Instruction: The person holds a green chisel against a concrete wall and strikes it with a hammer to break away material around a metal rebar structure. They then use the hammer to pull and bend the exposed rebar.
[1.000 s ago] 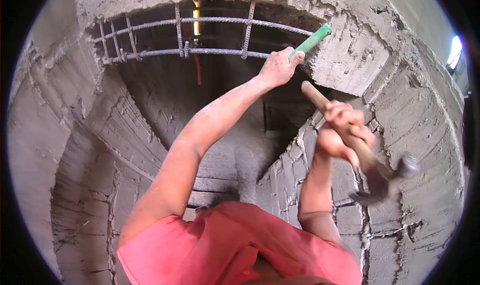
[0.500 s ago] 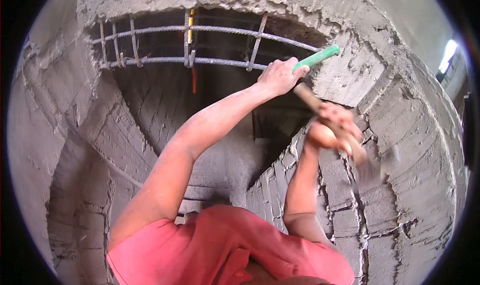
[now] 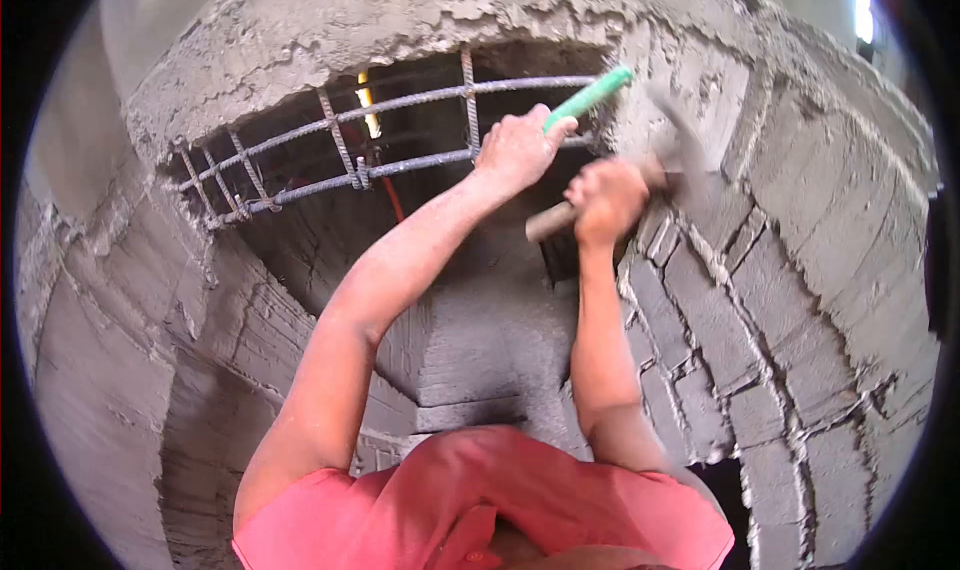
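My left hand (image 3: 517,150) is raised and closed around a green-handled chisel (image 3: 588,97), whose far end points into the broken concrete edge (image 3: 660,80) at the upper right of the opening. My right hand (image 3: 605,198) grips the wooden handle of a hammer (image 3: 548,222). The hammer head (image 3: 680,145) is blurred and sits up beside the chisel, against the concrete. Both arms reach up from my red shirt (image 3: 480,510) at the bottom of the view.
Exposed steel rebar (image 3: 400,135) crosses the rough opening in the concrete beam above. A block wall with mortar joints (image 3: 760,310) fills the right side. Rough plastered wall (image 3: 90,370) stands at the left. A dark shaft lies behind the bars.
The hammer has swung up from low right to the chisel at the concrete edge. My view has tilted, so the rebar opening now slants and the chisel sits a little further left.
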A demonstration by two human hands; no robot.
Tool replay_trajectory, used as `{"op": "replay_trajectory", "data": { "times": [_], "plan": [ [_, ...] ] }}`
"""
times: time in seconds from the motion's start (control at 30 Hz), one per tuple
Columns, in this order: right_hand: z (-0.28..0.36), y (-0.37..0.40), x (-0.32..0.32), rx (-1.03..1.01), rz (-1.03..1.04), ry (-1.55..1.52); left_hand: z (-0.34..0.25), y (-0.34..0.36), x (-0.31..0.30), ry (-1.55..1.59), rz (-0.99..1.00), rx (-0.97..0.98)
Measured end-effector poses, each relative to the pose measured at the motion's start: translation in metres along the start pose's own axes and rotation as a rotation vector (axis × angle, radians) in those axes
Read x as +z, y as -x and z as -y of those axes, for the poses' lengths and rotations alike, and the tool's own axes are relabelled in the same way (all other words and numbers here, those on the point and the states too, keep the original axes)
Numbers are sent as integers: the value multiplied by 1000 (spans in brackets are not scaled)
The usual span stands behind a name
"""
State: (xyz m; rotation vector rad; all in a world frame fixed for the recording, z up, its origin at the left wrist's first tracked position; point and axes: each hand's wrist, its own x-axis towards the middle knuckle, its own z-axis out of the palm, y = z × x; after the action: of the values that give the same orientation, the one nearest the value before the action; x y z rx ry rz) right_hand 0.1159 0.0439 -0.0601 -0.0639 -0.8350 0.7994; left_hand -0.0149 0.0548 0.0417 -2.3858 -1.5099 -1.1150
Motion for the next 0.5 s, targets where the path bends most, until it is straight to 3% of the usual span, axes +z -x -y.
{"op": "replay_trajectory", "data": {
  "times": [0.03, 0.1, 0.23, 0.33, 0.37, 0.43, 0.5],
  "plan": [
    [16, -3, 16, 133, 47, 311, -1, 0, 0, -9, 4, 2],
    [34, 4, 17, 113, -47, 210, 8, -5, 7, -17, -10, 67],
    [51, 18, 36, -490, -43, -303, 7, -4, -1, -49, 28, 70],
    [32, 3, 30, -652, 21, -359, -1, -3, -11, 0, -7, 114],
    [25, 3, 29, -333, -124, -40, -2, -4, -10, 33, 3, 77],
    [37, -9, 21, 198, 47, 133, -4, -3, -9, 30, -18, 107],
    [66, -3, 21, 99, -39, 238, -8, -5, -10, 52, -35, 117]
  ]
}}
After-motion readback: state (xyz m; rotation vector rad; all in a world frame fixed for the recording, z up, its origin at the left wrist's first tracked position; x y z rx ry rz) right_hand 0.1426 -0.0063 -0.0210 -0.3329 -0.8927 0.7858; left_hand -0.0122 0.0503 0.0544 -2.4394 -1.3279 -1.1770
